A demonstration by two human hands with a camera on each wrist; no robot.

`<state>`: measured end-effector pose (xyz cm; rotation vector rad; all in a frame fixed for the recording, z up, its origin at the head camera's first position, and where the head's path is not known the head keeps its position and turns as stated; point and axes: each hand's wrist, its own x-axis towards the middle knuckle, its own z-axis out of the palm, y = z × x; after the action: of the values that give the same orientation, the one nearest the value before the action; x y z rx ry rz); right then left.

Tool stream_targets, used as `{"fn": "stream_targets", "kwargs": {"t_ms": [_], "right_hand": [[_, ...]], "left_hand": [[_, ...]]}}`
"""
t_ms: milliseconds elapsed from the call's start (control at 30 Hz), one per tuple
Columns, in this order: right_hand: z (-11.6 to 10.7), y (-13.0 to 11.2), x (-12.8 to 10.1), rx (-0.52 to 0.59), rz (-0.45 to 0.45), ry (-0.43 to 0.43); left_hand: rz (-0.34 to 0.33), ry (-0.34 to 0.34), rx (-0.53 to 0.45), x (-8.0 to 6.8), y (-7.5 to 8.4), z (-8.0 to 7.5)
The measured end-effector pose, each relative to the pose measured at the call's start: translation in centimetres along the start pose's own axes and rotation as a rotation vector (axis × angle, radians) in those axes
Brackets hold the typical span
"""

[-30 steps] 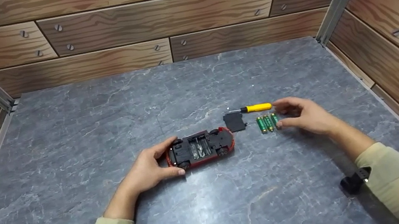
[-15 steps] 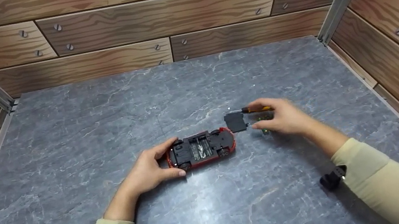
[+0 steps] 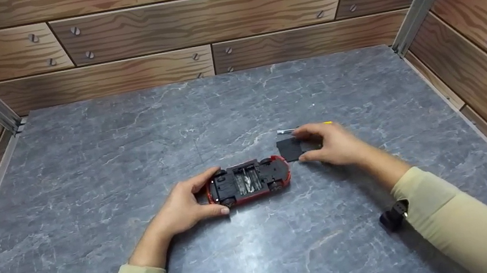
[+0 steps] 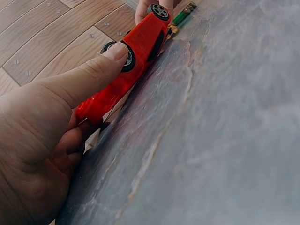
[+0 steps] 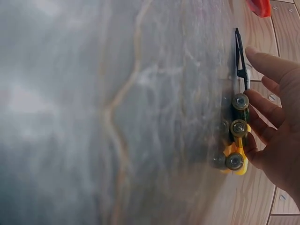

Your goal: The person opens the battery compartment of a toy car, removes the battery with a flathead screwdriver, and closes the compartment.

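Observation:
A red toy car [image 3: 226, 186] lies upside down, its black underside and open battery compartment [image 3: 248, 180] facing up. My left hand [image 3: 182, 207] grips its left end, the thumb over a wheel in the left wrist view. My right hand [image 3: 337, 144] hovers with thumb and fingers apart at the right side of a flat black battery cover [image 3: 288, 149]. It does not plainly grip the cover. Three green batteries [image 5: 238, 128] stand close under the right fingers in the right wrist view; the head view hides them behind that hand.
Behind the right hand lies a screwdriver [image 3: 286, 131], its yellow handle mostly covered. A tiny bright speck [image 3: 313, 104] is farther back on the grey marbled table [image 3: 129, 138]. Wood-patterned walls [image 3: 138, 32] with metal corner posts enclose the back and sides.
My right hand has moved left from beside the batteries to the battery cover, hiding the batteries and most of the screwdriver handle. The left hand and the toy car have stayed put.

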<state>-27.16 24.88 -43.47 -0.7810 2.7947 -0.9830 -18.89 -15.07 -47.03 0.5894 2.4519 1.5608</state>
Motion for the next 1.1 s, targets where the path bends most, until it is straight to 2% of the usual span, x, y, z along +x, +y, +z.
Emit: {"fn": "stream_targets", "kwargs": {"t_ms": [133, 333, 767, 1100], "right_hand": [[0.30, 0.09, 0.32, -0.018, -0.038, 0.009], [0.45, 0.04, 0.58, -0.014, -0.042, -0.012], [0.58, 0.14, 0.75, 0.021, -0.001, -0.038], [0.33, -0.45, 0.68, 0.041, -0.006, -0.021]], "left_hand": [[-0.005, 0.000, 0.005, -0.04, 0.13, -0.02], [-0.015, -0.002, 0.007, -0.13, 0.30, -0.03], [-0.010, -0.005, -0.001, 0.03, 0.18, 0.06], [-0.015, -0.002, 0.016, -0.06, 0.28, 0.00]]}}
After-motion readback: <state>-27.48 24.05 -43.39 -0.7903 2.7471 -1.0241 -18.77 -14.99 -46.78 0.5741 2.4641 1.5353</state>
